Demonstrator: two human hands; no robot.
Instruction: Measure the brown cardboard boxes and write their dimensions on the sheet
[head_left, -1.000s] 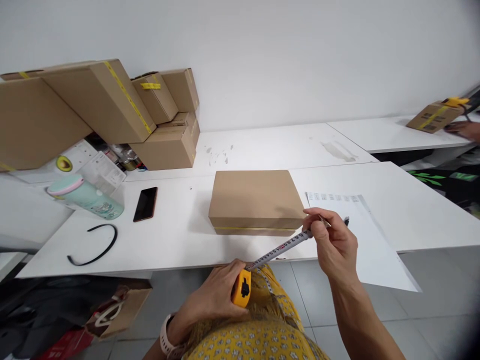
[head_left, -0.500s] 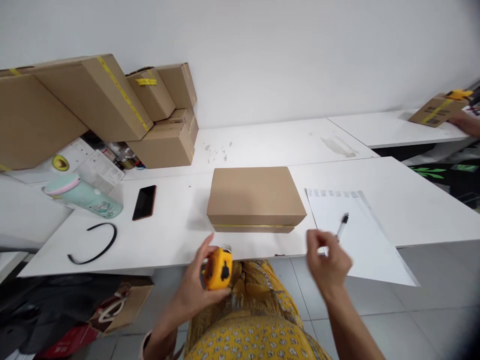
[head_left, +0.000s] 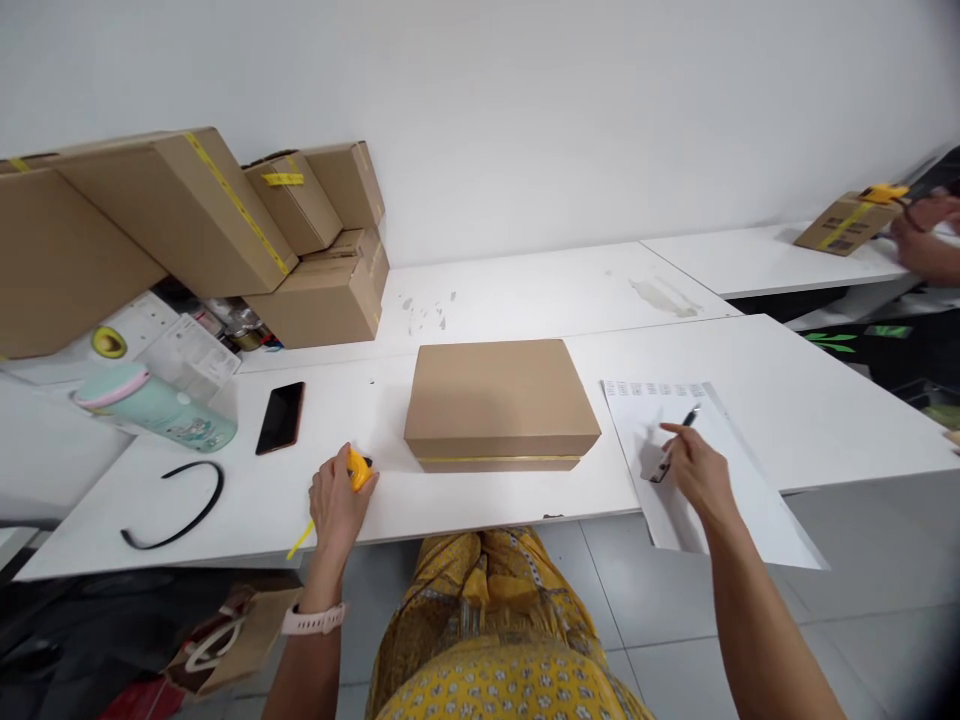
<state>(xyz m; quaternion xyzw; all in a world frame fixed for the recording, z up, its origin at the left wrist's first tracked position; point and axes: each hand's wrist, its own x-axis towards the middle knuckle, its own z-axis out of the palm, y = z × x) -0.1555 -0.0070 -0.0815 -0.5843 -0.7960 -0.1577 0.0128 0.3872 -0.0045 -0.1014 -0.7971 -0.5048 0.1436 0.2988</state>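
Note:
My left hand (head_left: 339, 505) is closed around a yellow tape measure (head_left: 359, 468) resting on the table's front part, left of the box. A short strip of yellow tape (head_left: 301, 540) sticks out below that hand. My right hand (head_left: 699, 470) is over the white paper sheet (head_left: 739, 500), its fingers around a pen (head_left: 691, 414). The pen lies slantwise, with its middle hidden by the fingers. Between my hands sits a closed brown cardboard box (head_left: 502, 395), touched by neither. Small printed marks run along the sheet's top edge.
On the left are stacked cardboard boxes (head_left: 311, 305), a mint-green bottle (head_left: 161, 410), a phone (head_left: 281, 418) and a black curved band (head_left: 202, 505). At far right, another person's hand (head_left: 930, 240) is beside a small box (head_left: 844, 225) with a yellow tape measure on it.
My left hand has moved left and forward, setting the tape measure down on the table. My right hand has reached forward onto the paper and taken hold of the pen.

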